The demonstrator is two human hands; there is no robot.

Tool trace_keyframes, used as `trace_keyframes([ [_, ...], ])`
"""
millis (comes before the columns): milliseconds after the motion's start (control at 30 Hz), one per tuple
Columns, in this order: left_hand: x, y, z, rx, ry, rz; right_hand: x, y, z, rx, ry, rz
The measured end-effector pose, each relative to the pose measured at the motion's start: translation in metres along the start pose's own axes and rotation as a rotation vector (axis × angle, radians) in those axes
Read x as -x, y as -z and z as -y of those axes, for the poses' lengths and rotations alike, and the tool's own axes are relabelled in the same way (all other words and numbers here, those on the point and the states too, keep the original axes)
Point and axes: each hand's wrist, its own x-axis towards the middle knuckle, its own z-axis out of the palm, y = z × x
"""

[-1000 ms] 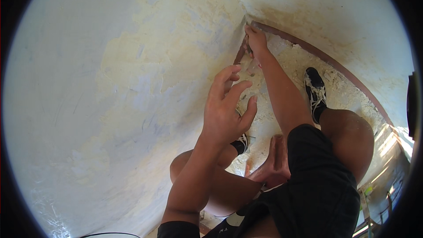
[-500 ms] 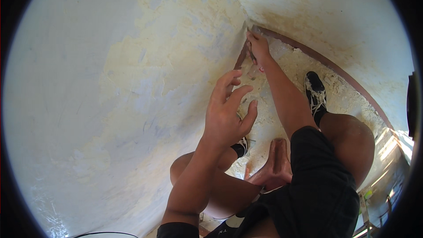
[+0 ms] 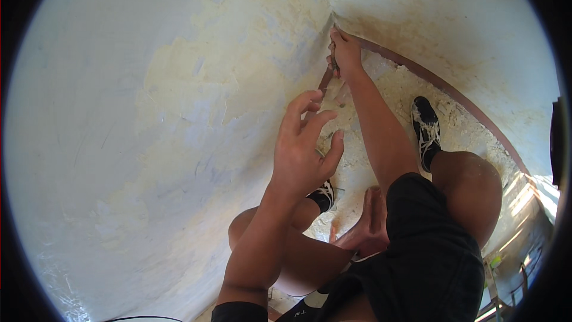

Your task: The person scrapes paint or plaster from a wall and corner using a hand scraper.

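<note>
**Scraping at the wall corner: hands and tool**

Wall (image 3: 149,143): fills the frame from 7 to 12 o'clock; pale blue-white paint, with a large bare yellowish patch toward 12 o'clock. A second wall (image 3: 453,30) meets it in a corner near 12 o'clock.

Floor (image 3: 387,92): wedge from centre toward 3 o'clock, strewn with pale flakes and dust. A dark reddish skirting strip (image 3: 441,86) edges it along the second wall.

Person crouches; black shorts (image 3: 423,250) at 5 o'clock, black-and-white shoe (image 3: 426,128) at 2 o'clock.

Left hand (image 3: 304,149): at centre, open, fingers spread and slightly curled, raised just beside the first wall; whether it touches the wall I cannot tell.

Right hand (image 3: 344,53): at 12 o'clock, closed around a small scraper (image 3: 334,62), pressed into the corner where the walls meet the floor. The blade is mostly hidden by the fingers.

No containers in view.
</note>
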Motion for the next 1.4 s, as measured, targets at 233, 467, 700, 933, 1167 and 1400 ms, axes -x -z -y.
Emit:
trace_keyframes([
  [233,0.005,-0.003,0.002,-0.020,-0.001,0.022,-0.010,0.001,-0.006,-0.026,-0.071,-0.013],
  [467,0.000,-0.001,0.000,-0.006,-0.021,0.012,0.000,-0.003,0.007,0.032,-0.055,-0.006],
  [700,-0.001,-0.002,-0.006,-0.017,-0.050,0.001,0.014,-0.016,0.035,-0.020,-0.026,0.004],
  [933,0.006,0.001,-0.004,-0.006,-0.029,-0.001,0.017,-0.023,0.030,0.013,-0.039,0.018],
  [1167,0.005,0.005,-0.011,-0.012,-0.041,-0.023,-0.003,0.002,0.003,-0.003,-0.062,0.040],
  [1400,0.005,0.001,-0.005,-0.021,-0.040,-0.016,-0.009,-0.010,-0.016,0.043,-0.039,-0.054],
])
